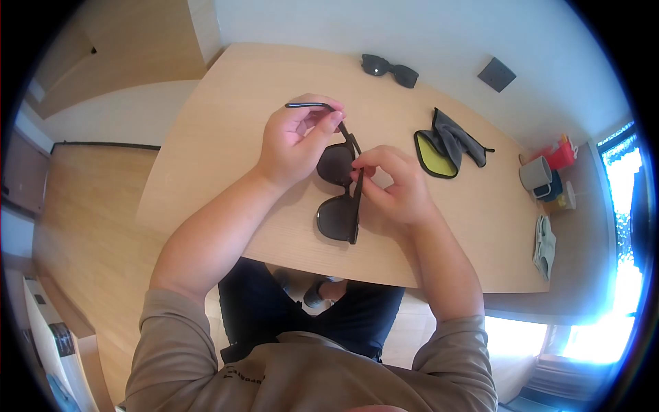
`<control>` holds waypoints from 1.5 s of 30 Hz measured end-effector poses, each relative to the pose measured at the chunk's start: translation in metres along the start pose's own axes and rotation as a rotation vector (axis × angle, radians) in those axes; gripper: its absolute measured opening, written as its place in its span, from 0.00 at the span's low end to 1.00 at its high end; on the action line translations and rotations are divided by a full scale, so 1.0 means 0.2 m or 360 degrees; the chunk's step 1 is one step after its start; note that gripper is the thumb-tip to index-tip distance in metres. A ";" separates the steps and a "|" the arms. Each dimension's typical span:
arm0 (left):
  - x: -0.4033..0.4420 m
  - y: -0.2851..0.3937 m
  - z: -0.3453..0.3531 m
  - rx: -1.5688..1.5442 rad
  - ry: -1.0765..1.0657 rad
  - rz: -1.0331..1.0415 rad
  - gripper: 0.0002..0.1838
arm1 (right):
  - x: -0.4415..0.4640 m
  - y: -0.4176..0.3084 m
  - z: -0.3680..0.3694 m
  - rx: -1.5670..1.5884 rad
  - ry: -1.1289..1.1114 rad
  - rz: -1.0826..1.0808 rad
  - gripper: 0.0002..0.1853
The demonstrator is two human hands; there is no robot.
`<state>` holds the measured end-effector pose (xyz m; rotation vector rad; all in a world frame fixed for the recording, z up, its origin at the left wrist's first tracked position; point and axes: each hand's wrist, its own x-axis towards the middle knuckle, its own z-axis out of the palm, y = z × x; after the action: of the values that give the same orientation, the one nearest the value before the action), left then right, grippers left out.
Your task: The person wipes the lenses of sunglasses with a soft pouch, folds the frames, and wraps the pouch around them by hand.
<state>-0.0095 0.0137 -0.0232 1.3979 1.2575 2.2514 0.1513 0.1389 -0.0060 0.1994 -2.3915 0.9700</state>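
A pair of dark sunglasses (336, 218) is held above the wooden table, its two lenses lined up toward my body. My left hand (298, 137) pinches one temple arm between thumb and fingers, and the curved tip of that arm sticks out to the left. On the other side, my right hand (395, 182) pinches the other temple arm near its end, close to the upper lens. To the right of my right hand lies a grey cloth (451, 137) with a yellow-green underside and black edging.
A second pair of dark sunglasses (390, 71) lies at the table's (226, 89) far edge, near the wall. A grey mug (535, 173) and red, blue and yellow items stand at the right edge. Below them lies a folded pale item (544, 247).
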 end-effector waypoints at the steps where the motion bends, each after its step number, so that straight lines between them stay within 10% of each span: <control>1: 0.00 0.00 0.00 0.0007 -0.0009 -0.0004 0.06 | 0.00 0.01 0.00 0.0001 -0.0005 -0.0007 0.12; 10: 0.01 0.02 0.00 0.0186 -0.0052 0.0212 0.05 | 0.03 -0.05 0.05 0.1375 0.0303 0.1186 0.10; 45: -0.03 -0.02 0.02 0.0373 -0.0337 -0.0499 0.09 | 0.00 -0.06 0.08 0.1297 0.0518 0.1172 0.08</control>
<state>-0.0029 0.0146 -0.0288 1.3576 1.5776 1.7497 0.1481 0.1186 -0.0084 -0.5491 -1.6433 2.0887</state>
